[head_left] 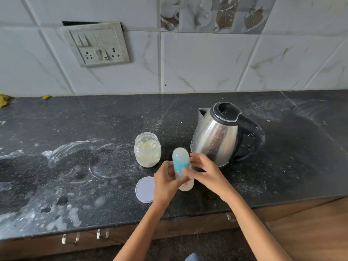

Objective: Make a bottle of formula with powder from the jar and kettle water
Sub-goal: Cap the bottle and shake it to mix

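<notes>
Between both hands' grip (left, right) stands the capped bottle.

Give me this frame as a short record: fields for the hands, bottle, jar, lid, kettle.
left hand: grips the bottle's lower body
right hand: fingers curled at the teal collar
bottle: upright on the counter, clear cap on
jar: open, pale powder inside, left of the bottle
jar lid: white, flat on the counter, in front of the jar
kettle: steel, lid closed, right of the jar, behind the bottle
</notes>
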Demonstrator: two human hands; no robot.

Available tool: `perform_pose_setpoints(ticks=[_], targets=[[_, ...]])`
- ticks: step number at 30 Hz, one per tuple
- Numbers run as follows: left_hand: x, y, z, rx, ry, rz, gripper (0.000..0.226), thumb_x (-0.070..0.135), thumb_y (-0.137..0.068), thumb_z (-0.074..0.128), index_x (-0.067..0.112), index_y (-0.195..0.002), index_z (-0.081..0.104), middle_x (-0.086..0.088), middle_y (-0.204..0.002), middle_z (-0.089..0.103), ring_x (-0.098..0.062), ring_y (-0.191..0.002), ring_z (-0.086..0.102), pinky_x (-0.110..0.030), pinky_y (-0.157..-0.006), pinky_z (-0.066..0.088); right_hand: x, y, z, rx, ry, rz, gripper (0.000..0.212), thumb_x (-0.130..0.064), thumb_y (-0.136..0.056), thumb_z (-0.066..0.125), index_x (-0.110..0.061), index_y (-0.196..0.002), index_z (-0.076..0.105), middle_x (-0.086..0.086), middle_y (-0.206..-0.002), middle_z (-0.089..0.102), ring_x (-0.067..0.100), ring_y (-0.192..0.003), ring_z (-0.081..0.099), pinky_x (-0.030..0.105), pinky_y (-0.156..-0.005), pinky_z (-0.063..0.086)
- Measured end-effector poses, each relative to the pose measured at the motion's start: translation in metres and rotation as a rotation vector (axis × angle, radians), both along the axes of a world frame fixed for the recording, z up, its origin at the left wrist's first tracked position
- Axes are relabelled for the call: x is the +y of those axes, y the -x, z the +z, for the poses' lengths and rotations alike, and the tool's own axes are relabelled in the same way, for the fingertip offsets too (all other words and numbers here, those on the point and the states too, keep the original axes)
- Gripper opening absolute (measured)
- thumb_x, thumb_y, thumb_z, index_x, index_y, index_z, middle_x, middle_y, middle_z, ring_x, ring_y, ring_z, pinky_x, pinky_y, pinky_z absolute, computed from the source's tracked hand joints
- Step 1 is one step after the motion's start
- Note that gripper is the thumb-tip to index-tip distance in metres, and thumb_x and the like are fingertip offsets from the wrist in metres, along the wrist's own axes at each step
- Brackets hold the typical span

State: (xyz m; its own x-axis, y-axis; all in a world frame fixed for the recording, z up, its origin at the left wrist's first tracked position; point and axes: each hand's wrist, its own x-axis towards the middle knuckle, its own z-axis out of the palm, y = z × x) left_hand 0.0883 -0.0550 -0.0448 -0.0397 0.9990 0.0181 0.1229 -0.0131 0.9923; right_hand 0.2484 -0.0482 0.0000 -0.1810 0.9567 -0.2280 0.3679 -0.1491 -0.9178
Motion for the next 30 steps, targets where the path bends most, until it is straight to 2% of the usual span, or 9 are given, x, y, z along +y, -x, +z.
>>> perform_pose_setpoints(ticks=[2,6,12,16,19,21,25,28,30], targets=[[0.005,0.008,0.014,-0.12,0.039,-0.044,0.052,0.021,-0.062,0.09,0.006,-0.102,0.061,-0.007,-0.09,0.074,-0.018,-0.083,0.072,-0.038,-0.072,0.059,-0.009,-0.011,0.003,0.073,0.008,0.028,0.065,-0.05,-0.08,0.068,-0.027,-0.138,0.048,-0.008,-0.137,0.057,0.005,-0.127,0.053,0.026,-0.103,0.046],[0.008,0.015,0.049,-0.244,0.07,-0.167,0.052,0.025,-0.07,0.085,0.004,-0.111,0.061,-0.011,-0.099,0.074,-0.027,-0.093,0.071,-0.05,-0.086,0.055,-0.022,-0.002,0.001,0.054,-0.087,0.086,0.062,-0.031,-0.081,0.079,-0.026,-0.135,0.05,-0.011,-0.133,0.062,0.003,-0.125,0.056,0.029,-0.107,0.043],[0.004,0.009,0.091,-0.234,-0.024,-0.269,0.042,0.022,-0.079,0.078,0.009,-0.116,0.061,-0.01,-0.101,0.073,-0.026,-0.093,0.07,-0.044,-0.083,0.055,-0.017,0.018,0.028,0.265,-0.213,-0.052,0.045,-0.024,-0.082,0.075,-0.023,-0.123,0.056,-0.003,-0.114,0.071,0.007,-0.108,0.066,0.022,-0.088,0.053],[0.019,0.025,0.11,-0.407,0.003,-0.442,0.04,0.008,-0.091,0.056,0.002,-0.131,0.052,-0.012,-0.123,0.065,-0.024,-0.116,0.061,-0.025,-0.089,0.051,-0.013,0.005,0.041,0.577,-0.002,0.08,0.051,-0.037,-0.072,0.082,-0.02,-0.117,0.068,0.011,-0.111,0.072,0.027,-0.106,0.067,0.036,-0.092,0.054],[0.028,0.029,0.115,-0.401,-0.017,-0.598,0.036,0.01,-0.093,0.054,-0.001,-0.128,0.053,-0.021,-0.124,0.062,-0.039,-0.091,0.062,-0.025,-0.064,0.052,-0.009,0.001,0.04,0.714,0.12,0.204,0.062,-0.038,-0.067,0.085,-0.009,-0.119,0.067,0.022,-0.114,0.07,0.037,-0.104,0.068,0.041,-0.091,0.054],[0.03,0.029,0.118,-0.411,-0.018,-0.652,0.038,0.011,-0.09,0.056,-0.005,-0.124,0.054,-0.026,-0.12,0.061,-0.034,-0.077,0.062,-0.023,-0.059,0.05,-0.009,0.0,0.04,0.759,0.149,0.23,0.058,-0.035,-0.068,0.086,-0.009,-0.117,0.068,0.022,-0.113,0.071,0.037,-0.104,0.068,0.04,-0.091,0.054],[0.03,0.021,0.118,-0.335,-0.048,-0.515,0.038,0.001,-0.083,0.068,-0.001,-0.12,0.059,-0.018,-0.109,0.07,-0.024,-0.094,0.069,-0.028,-0.075,0.055,-0.009,0.002,0.04,0.458,-0.047,0.049,0.052,-0.028,-0.067,0.082,-0.016,-0.115,0.067,0.011,-0.11,0.073,0.026,-0.107,0.068,0.037,-0.091,0.053],[0.023,0.007,0.112,-0.2,-0.14,-0.198,0.042,0.015,-0.068,0.083,0.008,-0.106,0.066,-0.004,-0.097,0.075,-0.018,-0.092,0.072,-0.031,-0.074,0.057,-0.011,0.011,0.033,0.13,-0.323,-0.148,0.062,-0.043,-0.063,0.083,-0.021,-0.118,0.064,-0.003,-0.107,0.073,0.014,-0.102,0.068,0.035,-0.085,0.058],[0.022,0.003,0.11,-0.146,-0.192,-0.152,0.043,0.021,-0.067,0.084,0.008,-0.104,0.067,-0.001,-0.094,0.076,-0.015,-0.089,0.072,-0.032,-0.073,0.059,-0.015,0.017,0.03,0.148,-0.377,-0.18,0.055,-0.043,-0.067,0.081,-0.022,-0.115,0.067,-0.005,-0.102,0.075,0.012,-0.097,0.069,0.033,-0.08,0.059]])
